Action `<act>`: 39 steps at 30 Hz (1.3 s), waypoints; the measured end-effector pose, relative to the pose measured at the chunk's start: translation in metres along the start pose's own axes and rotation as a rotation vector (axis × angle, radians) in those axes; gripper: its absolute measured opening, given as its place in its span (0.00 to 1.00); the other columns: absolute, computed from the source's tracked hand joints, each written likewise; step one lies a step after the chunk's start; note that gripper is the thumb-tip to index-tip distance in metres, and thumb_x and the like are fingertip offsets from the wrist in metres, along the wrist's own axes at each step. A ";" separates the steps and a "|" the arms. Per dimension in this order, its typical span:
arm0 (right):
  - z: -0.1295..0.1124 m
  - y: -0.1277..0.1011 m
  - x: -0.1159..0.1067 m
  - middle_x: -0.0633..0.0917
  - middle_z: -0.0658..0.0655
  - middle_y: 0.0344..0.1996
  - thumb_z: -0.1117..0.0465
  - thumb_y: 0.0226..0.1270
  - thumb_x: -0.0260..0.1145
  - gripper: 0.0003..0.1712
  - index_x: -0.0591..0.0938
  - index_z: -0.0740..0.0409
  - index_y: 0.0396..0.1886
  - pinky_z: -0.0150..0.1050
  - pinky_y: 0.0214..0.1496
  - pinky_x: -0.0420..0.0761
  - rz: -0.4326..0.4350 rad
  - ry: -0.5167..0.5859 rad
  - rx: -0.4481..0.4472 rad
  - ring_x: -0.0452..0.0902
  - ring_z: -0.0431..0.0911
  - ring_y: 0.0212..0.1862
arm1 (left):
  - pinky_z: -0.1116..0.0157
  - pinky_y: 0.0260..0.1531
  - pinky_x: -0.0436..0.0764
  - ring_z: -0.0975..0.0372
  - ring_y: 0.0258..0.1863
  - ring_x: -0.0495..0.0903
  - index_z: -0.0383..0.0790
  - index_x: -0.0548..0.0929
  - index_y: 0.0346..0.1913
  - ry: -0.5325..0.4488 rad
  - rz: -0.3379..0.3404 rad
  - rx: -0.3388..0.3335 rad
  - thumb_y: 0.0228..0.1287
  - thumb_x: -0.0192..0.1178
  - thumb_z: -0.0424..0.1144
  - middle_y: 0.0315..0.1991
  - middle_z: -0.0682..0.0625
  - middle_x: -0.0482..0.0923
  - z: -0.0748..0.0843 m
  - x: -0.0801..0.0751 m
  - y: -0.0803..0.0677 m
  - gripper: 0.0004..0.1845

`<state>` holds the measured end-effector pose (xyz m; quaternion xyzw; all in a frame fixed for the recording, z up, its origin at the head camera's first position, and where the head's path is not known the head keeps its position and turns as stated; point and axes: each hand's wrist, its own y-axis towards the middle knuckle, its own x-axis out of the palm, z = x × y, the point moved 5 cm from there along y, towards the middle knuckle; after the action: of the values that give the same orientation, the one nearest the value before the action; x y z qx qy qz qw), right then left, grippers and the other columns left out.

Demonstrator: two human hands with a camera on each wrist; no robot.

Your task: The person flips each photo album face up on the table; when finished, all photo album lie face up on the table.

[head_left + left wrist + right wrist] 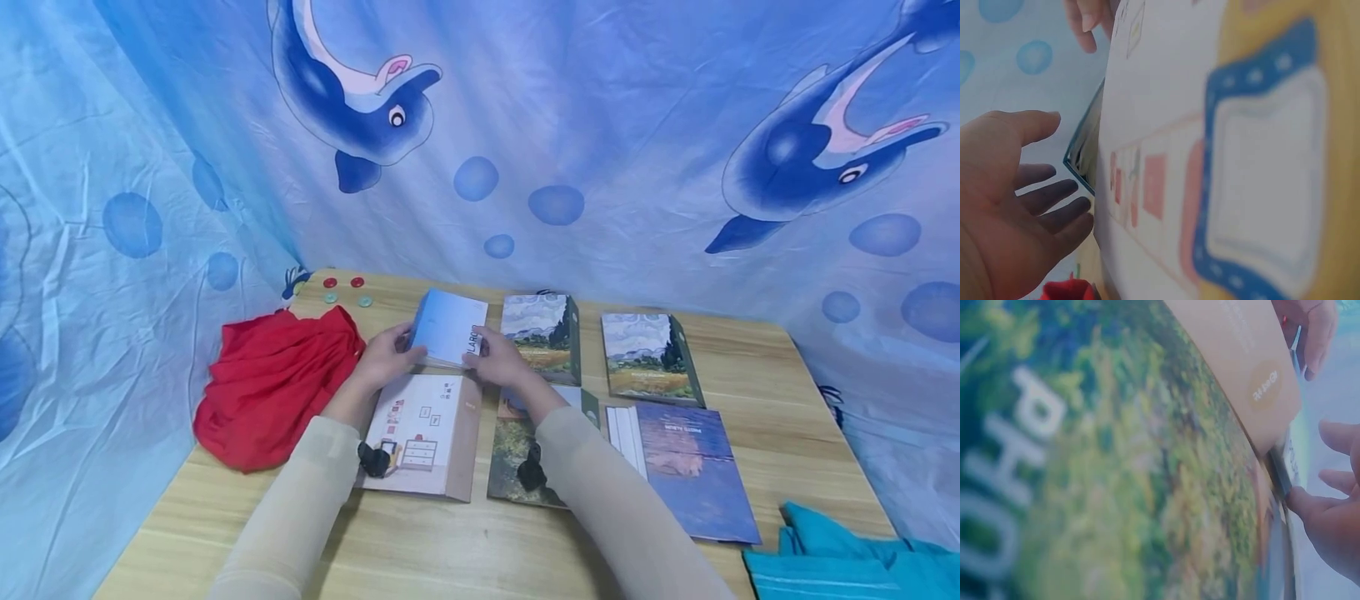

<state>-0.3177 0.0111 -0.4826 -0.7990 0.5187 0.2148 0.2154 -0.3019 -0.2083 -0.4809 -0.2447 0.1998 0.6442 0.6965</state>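
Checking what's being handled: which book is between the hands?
The light-blue rectangular book, leftmost in the far row; only it is between the left hand and the right hand.

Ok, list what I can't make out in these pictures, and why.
Head view: the back of the light-blue rectangular book, hidden by its own front.
Head view: part of the green landscape-painted album, hidden by the right arm's cream sleeve.
Head view: the rest of the rumpled teal cloth, cut off by the bottom and right edges.
Right wrist view: faint lettering on the flat tan panel, blurred.
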 end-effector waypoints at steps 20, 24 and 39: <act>0.020 -0.044 -0.076 0.66 0.63 0.75 0.53 0.77 0.62 0.36 0.63 0.56 0.78 0.53 0.74 0.67 0.147 0.071 -0.102 0.62 0.59 0.74 | 0.47 0.73 0.62 0.44 0.74 0.60 0.32 0.65 0.75 0.142 0.022 0.298 0.71 0.63 0.44 0.75 0.35 0.61 0.060 0.026 -0.007 0.36; 0.034 -0.055 -0.094 0.65 0.64 0.75 0.49 0.77 0.62 0.37 0.62 0.55 0.79 0.55 0.74 0.67 0.181 0.056 -0.089 0.61 0.61 0.74 | 0.48 0.74 0.60 0.43 0.74 0.60 0.31 0.67 0.73 0.161 0.027 0.352 0.69 0.65 0.42 0.74 0.33 0.62 0.069 0.035 -0.007 0.35; 0.066 -0.095 -0.126 0.60 0.66 0.77 0.48 0.76 0.62 0.42 0.57 0.58 0.81 0.58 0.76 0.60 0.233 0.015 -0.025 0.56 0.63 0.76 | 0.46 0.73 0.63 0.43 0.73 0.62 0.34 0.68 0.73 0.145 -0.029 0.447 0.70 0.65 0.40 0.74 0.35 0.64 0.090 0.079 -0.009 0.32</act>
<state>-0.2845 0.1762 -0.4537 -0.7376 0.6069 0.2388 0.1749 -0.2897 -0.0917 -0.4549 -0.1328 0.3834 0.5545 0.7265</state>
